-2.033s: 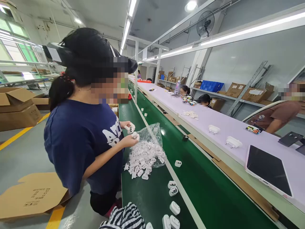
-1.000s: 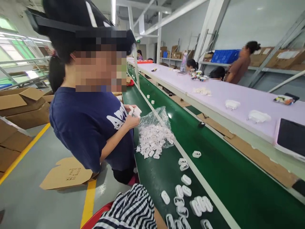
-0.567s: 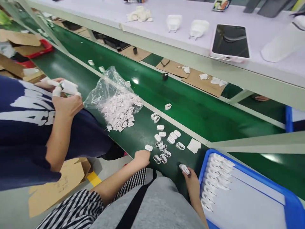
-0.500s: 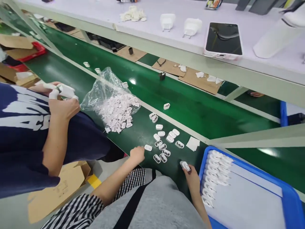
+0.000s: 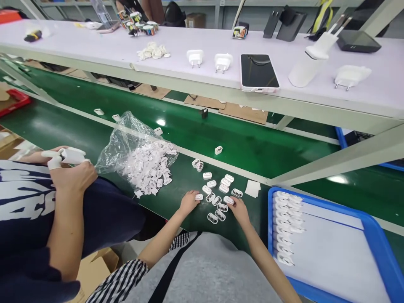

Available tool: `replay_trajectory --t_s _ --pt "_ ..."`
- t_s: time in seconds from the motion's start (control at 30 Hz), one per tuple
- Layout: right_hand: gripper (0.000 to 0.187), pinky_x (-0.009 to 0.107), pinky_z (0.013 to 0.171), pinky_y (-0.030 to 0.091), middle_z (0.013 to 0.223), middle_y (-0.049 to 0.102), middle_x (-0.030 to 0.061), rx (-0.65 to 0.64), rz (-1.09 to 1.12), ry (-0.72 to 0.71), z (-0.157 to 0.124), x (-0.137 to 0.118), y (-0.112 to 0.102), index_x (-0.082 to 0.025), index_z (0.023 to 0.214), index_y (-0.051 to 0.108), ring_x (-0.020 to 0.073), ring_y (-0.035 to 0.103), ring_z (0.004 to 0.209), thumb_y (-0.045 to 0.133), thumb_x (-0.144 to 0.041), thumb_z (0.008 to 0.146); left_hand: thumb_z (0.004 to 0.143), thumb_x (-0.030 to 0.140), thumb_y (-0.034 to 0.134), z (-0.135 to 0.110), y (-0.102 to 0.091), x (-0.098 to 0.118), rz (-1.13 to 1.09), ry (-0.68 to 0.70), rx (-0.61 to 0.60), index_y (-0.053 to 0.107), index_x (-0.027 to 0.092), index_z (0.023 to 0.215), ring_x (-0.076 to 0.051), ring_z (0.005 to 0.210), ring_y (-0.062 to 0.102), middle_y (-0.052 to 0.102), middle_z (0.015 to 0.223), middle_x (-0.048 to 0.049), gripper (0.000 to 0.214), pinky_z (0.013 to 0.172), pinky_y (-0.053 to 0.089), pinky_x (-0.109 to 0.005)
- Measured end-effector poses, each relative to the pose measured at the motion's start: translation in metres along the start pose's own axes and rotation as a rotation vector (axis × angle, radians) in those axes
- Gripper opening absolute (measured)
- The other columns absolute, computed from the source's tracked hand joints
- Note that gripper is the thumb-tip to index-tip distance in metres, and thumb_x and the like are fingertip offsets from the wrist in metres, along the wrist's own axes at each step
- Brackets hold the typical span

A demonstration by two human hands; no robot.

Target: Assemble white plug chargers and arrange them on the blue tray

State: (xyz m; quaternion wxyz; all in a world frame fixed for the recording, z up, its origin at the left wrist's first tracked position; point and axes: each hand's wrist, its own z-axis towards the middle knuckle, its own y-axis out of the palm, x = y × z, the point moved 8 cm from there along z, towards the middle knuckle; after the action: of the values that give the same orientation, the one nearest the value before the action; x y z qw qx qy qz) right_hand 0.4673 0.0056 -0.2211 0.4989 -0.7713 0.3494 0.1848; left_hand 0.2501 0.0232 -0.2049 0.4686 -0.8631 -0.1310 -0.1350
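Note:
My left hand [image 5: 188,203] pinches the end of a small white oval charger housing [image 5: 199,197] at the green work surface. With closed fingertips, my right hand [image 5: 239,210] grips another white charger housing [image 5: 229,200] at the right of the group. Between my hands lie several similar pieces: some show a closed white face, such as the white piece [image 5: 207,176], while others are open with dark parts inside, like the open housing [image 5: 212,218]. The undersides of both gripped pieces are hidden.
A clear plastic bag [image 5: 121,141] spills many small white parts [image 5: 148,166]. A blue tray [image 5: 375,235] holds rows of white plug pieces [image 5: 284,229]. White paper slips [image 5: 253,188] lie nearby. A co-worker's hands [image 5: 74,174] hold a white item at left. A shelf [image 5: 189,75] overhangs behind.
My right hand has moved left from beside the tray to the group, with a white housing in its fingers. My left hand's fingers have come onto the housing beside it. The view has tilted up.

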Motion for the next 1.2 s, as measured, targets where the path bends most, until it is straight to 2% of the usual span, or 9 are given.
replay_trajectory --t_s 0.2,0.3,0.4,0.57,0.7,0.83,0.97,1.07,1.2 --pt "0.027 0.032 0.066 0.042 0.08 0.056 0.0051 0.011 0.037 0.004 0.015 -0.018 0.011 -0.017 0.088 0.053 0.0184 0.054 0.07 0.047 -0.024 0.063 0.062 0.016 0.053 0.024 0.001 0.007 -0.13 0.126 -0.011 0.033 0.011 0.115 -0.021 0.101 0.042 0.048 0.106 -0.01 0.057 0.087 0.033 -0.031" --pt "0.036 0.031 0.063 0.043 0.078 0.058 0.0047 0.001 0.091 0.059 0.017 -0.018 0.015 -0.015 0.1 0.044 0.0181 0.055 0.068 0.045 -0.022 0.065 0.06 0.02 0.056 0.034 0.002 0.013 -0.182 0.166 -0.025 0.027 0.011 0.118 -0.023 0.105 0.039 0.038 0.116 -0.0128 0.065 0.088 0.032 -0.032" --pt "0.047 0.03 0.062 0.043 0.084 0.056 0.0063 -0.016 0.033 0.072 0.013 -0.021 0.014 -0.015 0.111 0.035 0.019 0.055 0.073 0.045 -0.022 0.066 0.058 0.019 0.056 0.042 0.001 0.025 -0.182 0.294 -0.047 0.023 0.012 0.12 -0.023 0.111 0.032 0.03 0.122 -0.013 0.071 0.091 0.029 -0.033" --pt "0.056 0.033 0.071 0.042 0.115 0.04 0.0108 0.035 -0.179 -0.023 0.008 -0.038 0.002 -0.017 0.117 0.028 0.025 0.041 0.103 0.048 -0.023 0.065 0.054 0.019 0.058 0.053 0.0 0.043 -0.124 0.544 -0.122 0.014 0.012 0.124 -0.023 0.117 0.02 0.022 0.128 -0.0123 0.083 0.096 0.022 -0.033" --pt "0.068 0.032 0.067 0.044 0.125 0.027 0.0118 -0.073 -0.17 -0.075 0.015 -0.043 0.008 -0.018 0.123 0.016 0.0241 0.042 0.102 0.05 -0.023 0.064 0.048 0.022 0.062 0.061 -0.004 0.051 -0.064 0.663 -0.201 0.003 0.007 0.125 -0.025 0.119 0.015 0.017 0.129 -0.0166 0.098 0.097 0.019 -0.035" --pt "0.079 0.034 0.073 0.042 0.127 0.024 0.0109 -0.07 -0.226 -0.116 0.022 -0.044 0.007 -0.02 0.125 0.006 0.0247 0.037 0.107 0.054 -0.025 0.063 0.044 0.021 0.064 0.064 -0.007 0.062 0.035 0.794 -0.301 0.005 0.008 0.125 -0.027 0.12 0.011 0.016 0.13 -0.0166 0.101 0.098 0.016 -0.037" --pt "0.091 0.039 0.09 0.029 0.127 0.023 0.0121 0.002 -0.309 -0.217 0.027 -0.048 0.001 -0.018 0.125 0.001 0.0253 0.024 0.115 0.061 -0.027 0.057 0.043 0.02 0.065 0.07 -0.004 0.065 0.079 0.807 -0.387 0.008 0.009 0.125 -0.029 0.117 0.018 0.022 0.128 -0.0166 0.101 0.096 0.019 -0.038" --pt "0.099 0.041 0.091 0.025 0.127 0.023 0.0137 -0.039 -0.337 -0.294 0.032 -0.048 0.003 -0.017 0.125 -0.002 0.0262 0.022 0.116 0.064 -0.031 0.053 0.042 0.023 0.065 0.073 -0.003 0.066 0.062 0.815 -0.393 0.008 0.011 0.125 -0.03 0.116 0.022 0.023 0.127 -0.0153 0.101 0.095 0.023 -0.039" --pt "0.103 0.045 0.09 0.024 0.124 0.028 0.016 -0.098 -0.375 -0.313 0.042 -0.044 0.004 -0.014 0.126 0.002 0.0285 0.024 0.114 0.066 -0.038 0.049 0.044 0.026 0.065 0.072 -0.001 0.067 0.061 0.896 -0.4 0.006 0.012 0.126 -0.028 0.116 0.022 0.023 0.128 -0.0144 0.102 0.096 0.021 -0.037"
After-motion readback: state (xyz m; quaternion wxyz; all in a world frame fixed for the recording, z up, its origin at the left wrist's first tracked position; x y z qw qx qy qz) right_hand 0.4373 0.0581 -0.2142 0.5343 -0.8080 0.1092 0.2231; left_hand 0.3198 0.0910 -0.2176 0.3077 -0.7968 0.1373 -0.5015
